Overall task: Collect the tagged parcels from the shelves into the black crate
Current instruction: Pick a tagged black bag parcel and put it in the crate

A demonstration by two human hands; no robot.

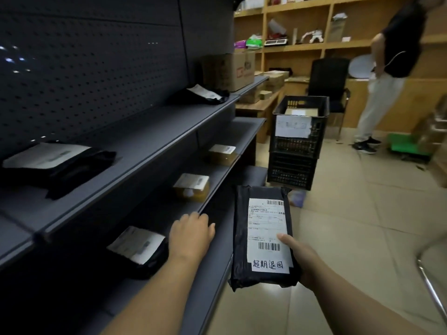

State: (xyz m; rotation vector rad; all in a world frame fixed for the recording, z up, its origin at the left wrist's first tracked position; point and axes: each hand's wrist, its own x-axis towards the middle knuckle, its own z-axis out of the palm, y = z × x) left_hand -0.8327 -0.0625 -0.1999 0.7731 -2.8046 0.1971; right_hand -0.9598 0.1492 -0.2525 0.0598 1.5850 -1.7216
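Note:
My right hand [298, 256] grips a black poly-bag parcel [242, 238] with a white shipping label and a handwritten tag, holding it flat in front of the shelf edge. My left hand [191, 234] reaches over the lower shelf with its fingers curled downward, holding nothing. Beside it lies another black labelled parcel [139, 250]. Two small brown boxes [192, 187] [222, 153] sit further along that shelf. More black parcels [55, 163] [200, 94] lie on the upper shelf. The black crate [298, 131], stacked on another crate, stands on the floor ahead with a box inside.
Dark metal shelving [135, 151] runs along my left. A person [389, 76] stands at the right back beside a black chair [329, 81]. Wooden shelves [300, 44] with goods line the far wall. A cardboard box [232, 70] sits at the shelf's far end. Tiled floor [350, 226] lies between me and the crate.

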